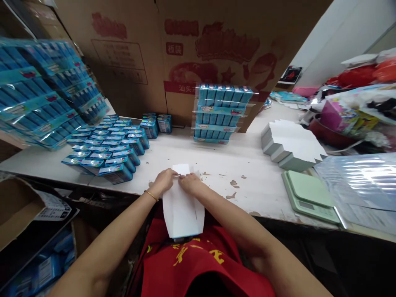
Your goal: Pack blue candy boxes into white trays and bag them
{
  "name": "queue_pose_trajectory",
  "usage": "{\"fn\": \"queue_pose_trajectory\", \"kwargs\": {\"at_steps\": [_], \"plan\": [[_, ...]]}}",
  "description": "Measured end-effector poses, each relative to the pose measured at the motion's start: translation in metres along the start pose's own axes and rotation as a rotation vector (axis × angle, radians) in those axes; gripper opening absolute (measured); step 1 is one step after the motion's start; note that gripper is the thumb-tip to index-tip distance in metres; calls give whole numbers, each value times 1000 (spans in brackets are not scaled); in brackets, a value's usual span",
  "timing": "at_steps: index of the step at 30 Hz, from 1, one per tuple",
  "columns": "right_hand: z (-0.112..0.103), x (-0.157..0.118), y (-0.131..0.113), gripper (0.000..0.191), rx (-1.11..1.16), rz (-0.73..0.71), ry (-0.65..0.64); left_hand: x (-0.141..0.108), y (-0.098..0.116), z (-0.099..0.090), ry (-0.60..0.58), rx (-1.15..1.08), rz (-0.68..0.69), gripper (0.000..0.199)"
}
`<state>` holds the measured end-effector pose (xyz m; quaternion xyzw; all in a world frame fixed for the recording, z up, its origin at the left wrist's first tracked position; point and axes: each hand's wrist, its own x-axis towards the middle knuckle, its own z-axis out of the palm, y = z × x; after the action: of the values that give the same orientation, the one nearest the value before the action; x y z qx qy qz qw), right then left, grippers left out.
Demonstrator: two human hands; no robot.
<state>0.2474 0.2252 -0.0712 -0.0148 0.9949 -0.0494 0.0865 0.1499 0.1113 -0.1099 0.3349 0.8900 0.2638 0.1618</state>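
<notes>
A white card carton [184,210], partly folded with its side flaps spread, lies over the table's front edge and against the red apron. My left hand [166,180] is closed on the carton's far left edge; a thin bracelet circles that wrist. Beside it, my right hand [192,183] has its fingers curled on the far end of the same carton, the two hands almost touching. The fingertips partly hide the fold between them. A small white end flap [181,168] sticks up beyond the fingers.
Several small blue boxes [116,152] stand in rows at left, near wrapped stacks [43,90]. A wrapped blue display pack [216,115] leans on a large brown carton [148,49]. At right are stacked white blanks [292,142], a green scale [309,194] and plastic sheets [361,181].
</notes>
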Motion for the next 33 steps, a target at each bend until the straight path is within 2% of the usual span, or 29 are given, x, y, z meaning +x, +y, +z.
{"fn": "queue_pose_trajectory", "kwargs": {"at_steps": [2,5,7,14,19,21,27,30,33], "plan": [[5,4,12,26,7,77,65,3,5,0,-40,30,11,30],[12,1,30,33,165,403,169,9,10,-1,-45,44,-13,20],[18,0,39,33,292,505,163,12,10,-3,-30,33,-50,19],[31,0,42,32,302,225,156,18,-4,6,-34,-185,-245,22],[29,6,42,35,283,187,120,15,1,5,-33,-377,-294,53],[30,7,42,38,312,205,129,12,5,-1,-66,-444,-306,56],[33,1,41,41,499,252,180,5,11,-5,-146,-505,-257,26],[25,6,46,40,508,314,238,17,13,-5,-98,-455,-186,16],[17,17,56,46,513,389,362,37,16,-10,13,-360,-97,14]]}}
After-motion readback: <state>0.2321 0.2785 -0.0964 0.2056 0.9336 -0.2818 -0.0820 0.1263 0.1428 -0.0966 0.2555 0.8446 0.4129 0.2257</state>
